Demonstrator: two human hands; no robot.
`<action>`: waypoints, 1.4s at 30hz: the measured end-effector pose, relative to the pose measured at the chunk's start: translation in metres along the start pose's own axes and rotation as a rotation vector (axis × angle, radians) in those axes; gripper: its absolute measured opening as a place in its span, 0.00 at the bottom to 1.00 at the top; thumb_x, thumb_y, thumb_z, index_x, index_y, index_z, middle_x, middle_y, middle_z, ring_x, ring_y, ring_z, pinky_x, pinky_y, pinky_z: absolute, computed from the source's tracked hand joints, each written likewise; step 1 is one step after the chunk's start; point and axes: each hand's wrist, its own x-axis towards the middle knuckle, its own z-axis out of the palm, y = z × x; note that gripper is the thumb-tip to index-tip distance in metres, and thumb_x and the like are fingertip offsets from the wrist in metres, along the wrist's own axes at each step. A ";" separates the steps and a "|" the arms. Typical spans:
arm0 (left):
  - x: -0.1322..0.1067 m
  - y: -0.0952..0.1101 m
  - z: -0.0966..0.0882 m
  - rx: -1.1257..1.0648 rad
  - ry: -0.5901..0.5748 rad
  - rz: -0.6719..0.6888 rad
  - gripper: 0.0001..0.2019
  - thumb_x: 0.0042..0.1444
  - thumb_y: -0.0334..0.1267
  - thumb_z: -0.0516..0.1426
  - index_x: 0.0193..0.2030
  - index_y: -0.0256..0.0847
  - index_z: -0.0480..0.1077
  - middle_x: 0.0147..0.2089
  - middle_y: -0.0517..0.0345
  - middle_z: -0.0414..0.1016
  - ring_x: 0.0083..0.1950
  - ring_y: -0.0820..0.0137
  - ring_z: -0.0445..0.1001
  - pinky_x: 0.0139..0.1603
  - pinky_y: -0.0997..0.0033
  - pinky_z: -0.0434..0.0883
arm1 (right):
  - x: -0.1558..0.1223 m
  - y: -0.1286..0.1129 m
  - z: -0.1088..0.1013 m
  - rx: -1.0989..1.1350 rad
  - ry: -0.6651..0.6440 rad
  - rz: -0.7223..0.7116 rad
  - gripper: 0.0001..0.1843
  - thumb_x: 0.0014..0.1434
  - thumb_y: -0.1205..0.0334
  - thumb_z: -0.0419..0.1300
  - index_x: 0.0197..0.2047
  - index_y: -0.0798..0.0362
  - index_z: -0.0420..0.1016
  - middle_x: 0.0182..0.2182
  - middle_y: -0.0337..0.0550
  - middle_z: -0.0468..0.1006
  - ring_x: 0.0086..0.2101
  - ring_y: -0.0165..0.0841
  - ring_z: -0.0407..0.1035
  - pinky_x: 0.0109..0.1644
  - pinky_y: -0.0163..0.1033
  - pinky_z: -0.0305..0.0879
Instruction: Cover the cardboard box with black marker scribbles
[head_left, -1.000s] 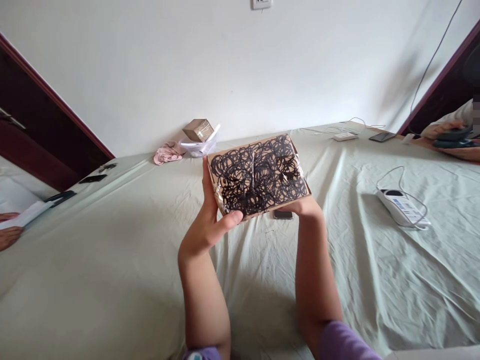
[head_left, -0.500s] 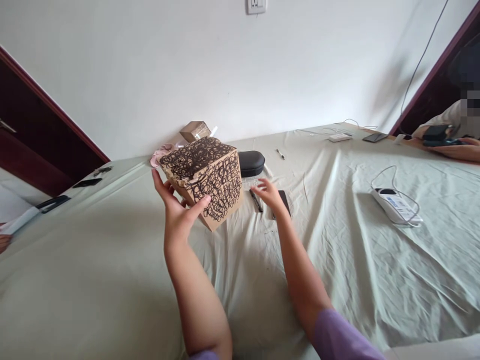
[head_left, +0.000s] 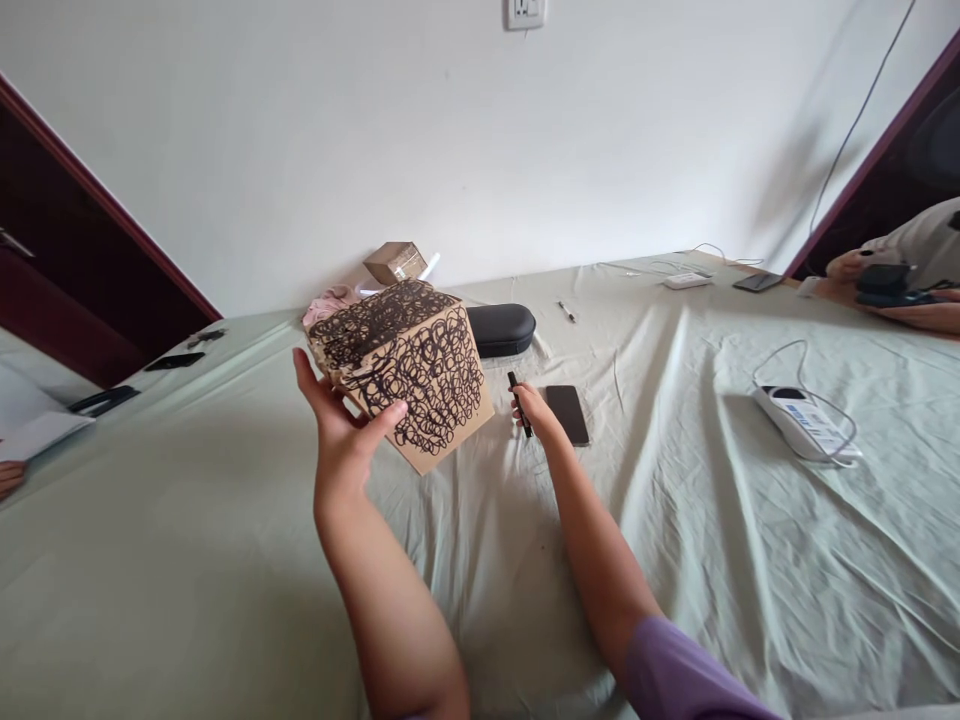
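Observation:
My left hand (head_left: 343,430) grips a cardboard box (head_left: 424,385) by its left side, thumb on the front face and fingers behind. Black looping scribbles cover the box's top and front; it is held tilted above the sheet. My right hand (head_left: 534,408) is closed around a black marker (head_left: 514,380), with the tip end and lower end both showing past the fingers. Just right of that hand lies a dark phone (head_left: 570,414), flat on the sheet. Behind the box sits a black zip case (head_left: 502,330), partly hidden by it.
A pale green sheet (head_left: 187,520) covers the surface. At the wall stand a smaller cardboard box (head_left: 395,262) and pink cloth (head_left: 328,303). A pen (head_left: 566,311) lies farther back. To the right is a white power strip (head_left: 806,425) with its cord. People sit at both edges.
My right hand has come down onto the marker and closed around it. The box in my left hand has shifted slightly left and turned a little.

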 end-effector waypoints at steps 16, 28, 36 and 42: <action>0.003 0.006 0.005 0.127 0.032 -0.320 0.67 0.47 0.44 0.77 0.86 0.62 0.40 0.74 0.43 0.66 0.75 0.49 0.71 0.67 0.51 0.78 | -0.014 0.001 -0.017 -0.086 -0.143 0.125 0.43 0.67 0.64 0.65 0.82 0.53 0.59 0.27 0.38 0.80 0.19 0.31 0.67 0.25 0.35 0.66; 0.016 -0.010 0.009 -0.005 0.296 -0.466 0.49 0.49 0.49 0.74 0.77 0.55 0.61 0.66 0.48 0.78 0.61 0.54 0.81 0.57 0.55 0.80 | -0.060 -0.051 -0.072 0.278 -0.275 -0.172 0.13 0.56 0.69 0.67 0.45 0.52 0.81 0.34 0.46 0.87 0.25 0.32 0.78 0.27 0.35 0.70; 0.027 -0.054 0.010 -0.213 0.235 -0.383 0.41 0.49 0.51 0.74 0.69 0.52 0.68 0.61 0.52 0.81 0.64 0.54 0.80 0.63 0.54 0.78 | -0.099 -0.078 -0.065 0.744 -0.124 -0.715 0.24 0.63 0.39 0.73 0.34 0.48 0.71 0.22 0.29 0.60 0.21 0.24 0.53 0.26 0.35 0.48; 0.026 -0.106 0.037 -0.266 0.101 -0.316 0.61 0.45 0.55 0.77 0.82 0.54 0.51 0.69 0.45 0.75 0.71 0.49 0.77 0.69 0.52 0.74 | -0.127 -0.034 -0.026 0.551 -0.136 -0.822 0.19 0.69 0.41 0.69 0.50 0.45 0.77 0.24 0.32 0.67 0.25 0.30 0.60 0.30 0.38 0.56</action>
